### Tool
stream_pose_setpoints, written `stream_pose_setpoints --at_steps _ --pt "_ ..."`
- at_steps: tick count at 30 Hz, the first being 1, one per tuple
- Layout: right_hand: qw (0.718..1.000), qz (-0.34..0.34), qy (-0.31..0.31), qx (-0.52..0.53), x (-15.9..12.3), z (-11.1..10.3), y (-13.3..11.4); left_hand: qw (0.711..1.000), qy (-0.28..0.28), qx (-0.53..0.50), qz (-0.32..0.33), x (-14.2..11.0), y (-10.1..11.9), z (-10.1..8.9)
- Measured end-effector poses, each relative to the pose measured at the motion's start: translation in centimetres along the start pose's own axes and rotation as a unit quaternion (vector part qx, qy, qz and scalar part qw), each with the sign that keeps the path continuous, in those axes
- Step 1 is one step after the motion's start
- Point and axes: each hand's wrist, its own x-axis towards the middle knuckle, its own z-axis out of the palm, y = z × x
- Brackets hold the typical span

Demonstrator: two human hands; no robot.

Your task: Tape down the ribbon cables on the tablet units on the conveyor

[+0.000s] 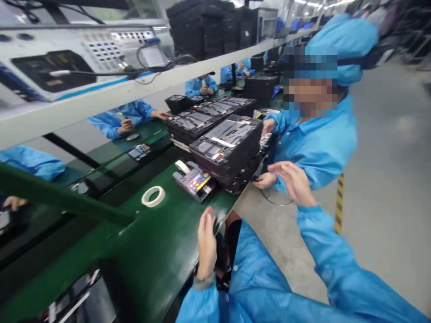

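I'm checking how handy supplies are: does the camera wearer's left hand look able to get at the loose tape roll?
Probably yes: the left hand looks empty, and only green tabletop shows between it and the loose tape roll; the grey machine stands off to one side.

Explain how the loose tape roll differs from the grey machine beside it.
The tape roll is a plain, pale ring; the grey machine is boxy, with coloured buttons. The tape roll looks smaller than the grey machine. Both rest on the green bench.

Left hand [206, 244] by green table [168, 242]; right hand [296, 181] raised.
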Motion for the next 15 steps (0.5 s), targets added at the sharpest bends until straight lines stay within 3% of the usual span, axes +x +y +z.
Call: stream_pose_setpoints --at_steps 2,5,8,12,15 --pt "0.999 -0.010 0.042 0.028 5.4 -2.3 0.9 0.994 -0.010 -0.079 -0.080 3.3 -1.3 5.2" --pt "0.995 0.080 0.056 0.036 12.6 -2.4 2.2 0.981 -0.003 -0.119 -0.150 7.3 -1.7 9.9" --pt "0.984 0.173 -0.001 0.047 17.2 -0.4 2.9 0.982 0.001 -0.126 -0.141 9.4 -1.3 11.9" --pt "0.962 0.234 -0.118 0.080 19.7 1.9 4.1 0.984 0.050 -0.118 -0.124 10.1 -0.8 13.2" --pt "0.948 0.257 -0.156 0.106 20.6 2.6 5.2 0.988 0.006 -0.128 -0.091 10.3 0.1 14.2"
